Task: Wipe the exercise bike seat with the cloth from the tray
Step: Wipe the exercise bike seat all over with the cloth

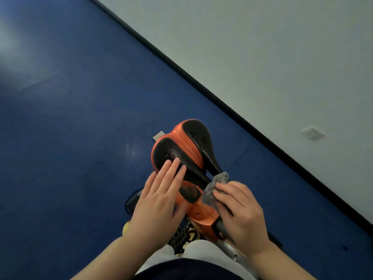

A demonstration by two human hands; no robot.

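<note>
The exercise bike seat (181,144) is orange with black perforated pads and stands in the lower middle of the head view. My left hand (159,201) lies flat on its near left side, fingers spread over the black pad. My right hand (240,213) grips a crumpled grey cloth (215,186) and presses it against the narrow nose of the seat. The orange bike frame (203,215) runs down between my two hands. No tray is in view.
Blue floor (70,118) surrounds the bike. A white wall (272,57) with a black skirting strip runs diagonally at the right, carrying a wall socket (313,133). A black pedal (179,237) and a grey metal post sit below the frame, near my legs.
</note>
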